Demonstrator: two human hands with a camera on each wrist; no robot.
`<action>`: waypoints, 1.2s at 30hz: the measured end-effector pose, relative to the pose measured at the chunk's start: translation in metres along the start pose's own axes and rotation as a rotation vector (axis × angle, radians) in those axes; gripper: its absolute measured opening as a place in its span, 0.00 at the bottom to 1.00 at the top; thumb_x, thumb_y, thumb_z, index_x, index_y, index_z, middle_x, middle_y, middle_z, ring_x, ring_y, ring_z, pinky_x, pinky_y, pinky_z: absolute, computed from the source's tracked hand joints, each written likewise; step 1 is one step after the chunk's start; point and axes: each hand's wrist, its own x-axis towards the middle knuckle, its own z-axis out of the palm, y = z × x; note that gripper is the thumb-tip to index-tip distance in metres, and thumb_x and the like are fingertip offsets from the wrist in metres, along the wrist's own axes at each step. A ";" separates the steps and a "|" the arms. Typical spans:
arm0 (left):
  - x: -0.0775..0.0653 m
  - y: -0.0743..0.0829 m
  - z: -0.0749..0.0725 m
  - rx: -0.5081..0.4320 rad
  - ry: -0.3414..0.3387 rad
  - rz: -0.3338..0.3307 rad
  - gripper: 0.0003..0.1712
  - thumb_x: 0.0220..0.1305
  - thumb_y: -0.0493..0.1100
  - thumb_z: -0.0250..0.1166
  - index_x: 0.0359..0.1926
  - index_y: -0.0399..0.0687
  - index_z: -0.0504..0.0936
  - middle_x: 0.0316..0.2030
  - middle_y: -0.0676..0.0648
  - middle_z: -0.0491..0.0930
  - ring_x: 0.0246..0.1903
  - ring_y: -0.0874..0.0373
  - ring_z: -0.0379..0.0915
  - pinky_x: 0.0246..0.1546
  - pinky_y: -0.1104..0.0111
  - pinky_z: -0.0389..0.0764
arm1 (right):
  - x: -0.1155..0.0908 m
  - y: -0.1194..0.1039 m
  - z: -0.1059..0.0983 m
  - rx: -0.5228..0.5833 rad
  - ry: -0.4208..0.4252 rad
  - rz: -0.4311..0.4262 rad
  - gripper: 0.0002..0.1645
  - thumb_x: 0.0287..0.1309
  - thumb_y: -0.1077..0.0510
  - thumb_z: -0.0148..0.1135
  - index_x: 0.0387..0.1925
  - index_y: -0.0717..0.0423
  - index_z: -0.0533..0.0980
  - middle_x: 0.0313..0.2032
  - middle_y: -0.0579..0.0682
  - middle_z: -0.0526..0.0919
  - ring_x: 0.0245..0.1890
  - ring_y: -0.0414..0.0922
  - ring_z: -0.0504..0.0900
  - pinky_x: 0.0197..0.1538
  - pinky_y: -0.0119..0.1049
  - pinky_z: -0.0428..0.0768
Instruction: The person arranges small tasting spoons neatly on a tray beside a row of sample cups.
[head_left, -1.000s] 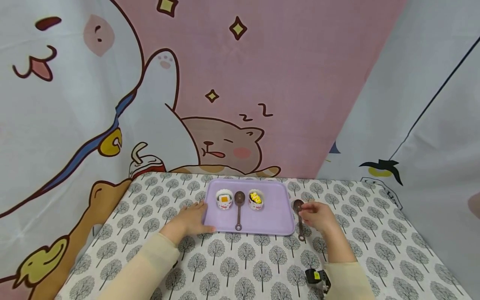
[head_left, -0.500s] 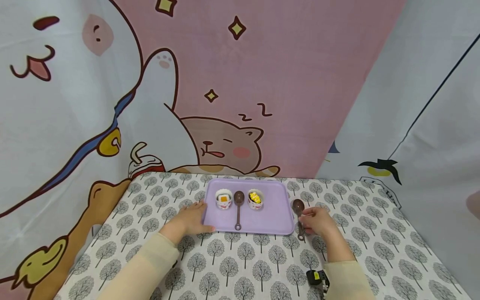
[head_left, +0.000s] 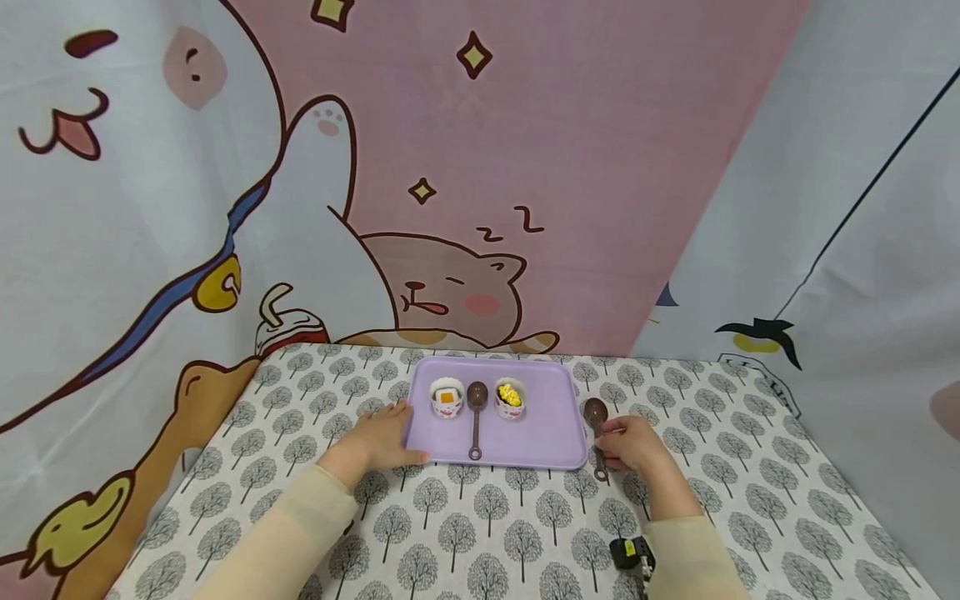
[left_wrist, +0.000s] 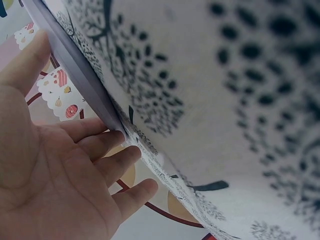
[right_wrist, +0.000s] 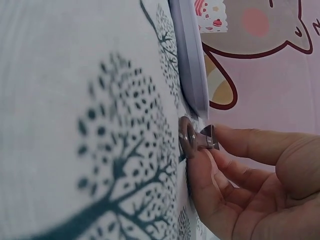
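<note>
My right hand (head_left: pixel 633 442) pinches the handle of a brown spoon (head_left: pixel 596 410) that lies on the cloth just right of a lilac tray (head_left: pixel 551 429). In the right wrist view, the ring at the end of the spoon handle (right_wrist: pixel 187 137) shows beside my thumb and forefinger. At the tray's left edge rests my left hand (head_left: pixel 378 437), fingers spread along the rim and thumb at the front corner. Two paper cups stand on the tray: one cup (head_left: pixel 447 410) holds something white and orange, the other cup (head_left: pixel 509 410) yellow bits. Between them lies a second brown spoon (head_left: pixel 476 400).
A tablecloth (head_left: pixel 491 517) with printed trees covers the table. Behind it hangs a pink and white cartoon backdrop (head_left: pixel 600 167). A small black device (head_left: pixel 626 552) sits at my right wrist.
My right hand has come down nearer me along the spoon handle, and its fingers have closed on it. The left hand stays at the tray's edge.
</note>
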 end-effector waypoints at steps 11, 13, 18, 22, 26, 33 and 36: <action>0.001 -0.003 0.001 -0.006 -0.008 -0.010 0.61 0.55 0.68 0.69 0.74 0.31 0.58 0.75 0.33 0.53 0.73 0.33 0.49 0.71 0.36 0.49 | 0.007 0.000 0.006 -0.101 0.016 -0.007 0.21 0.55 0.72 0.65 0.51 0.75 0.71 0.34 0.59 0.78 0.26 0.44 0.81 0.30 0.35 0.86; 0.001 -0.003 0.001 -0.004 -0.008 -0.008 0.61 0.55 0.68 0.69 0.74 0.31 0.58 0.75 0.33 0.53 0.73 0.33 0.50 0.71 0.36 0.49 | 0.007 0.000 0.006 -0.100 0.017 -0.007 0.21 0.55 0.73 0.65 0.50 0.75 0.72 0.33 0.59 0.78 0.25 0.44 0.81 0.30 0.35 0.86; 0.001 -0.002 0.001 -0.002 -0.008 -0.007 0.61 0.55 0.68 0.69 0.74 0.31 0.58 0.75 0.33 0.54 0.73 0.33 0.50 0.71 0.36 0.49 | 0.007 0.001 0.005 -0.079 0.010 -0.006 0.21 0.54 0.73 0.65 0.50 0.75 0.72 0.31 0.58 0.79 0.23 0.43 0.80 0.29 0.36 0.86; 0.000 -0.001 0.000 -0.001 -0.007 -0.007 0.60 0.55 0.68 0.70 0.74 0.31 0.58 0.75 0.33 0.54 0.73 0.33 0.50 0.71 0.36 0.49 | 0.007 0.001 0.004 -0.053 0.004 0.005 0.21 0.54 0.74 0.64 0.50 0.75 0.71 0.31 0.58 0.79 0.23 0.44 0.80 0.29 0.36 0.86; 0.001 0.000 0.000 0.009 -0.008 -0.003 0.60 0.55 0.68 0.69 0.74 0.31 0.58 0.75 0.33 0.54 0.73 0.33 0.50 0.71 0.36 0.50 | 0.007 0.002 0.004 -0.038 -0.005 0.014 0.22 0.54 0.74 0.64 0.51 0.75 0.71 0.32 0.58 0.78 0.25 0.45 0.81 0.30 0.37 0.86; 0.001 0.000 0.000 0.006 -0.006 -0.006 0.60 0.55 0.68 0.69 0.74 0.31 0.58 0.75 0.33 0.54 0.73 0.33 0.50 0.71 0.36 0.49 | 0.006 0.001 0.002 -0.037 -0.023 0.018 0.20 0.55 0.73 0.64 0.50 0.73 0.71 0.31 0.57 0.79 0.27 0.45 0.81 0.31 0.37 0.87; 0.001 0.000 0.000 0.010 -0.006 -0.008 0.60 0.55 0.68 0.69 0.74 0.32 0.58 0.75 0.33 0.54 0.73 0.33 0.50 0.71 0.36 0.50 | 0.005 0.001 0.003 -0.033 -0.030 0.008 0.20 0.55 0.74 0.64 0.50 0.74 0.71 0.30 0.57 0.78 0.25 0.45 0.80 0.31 0.37 0.87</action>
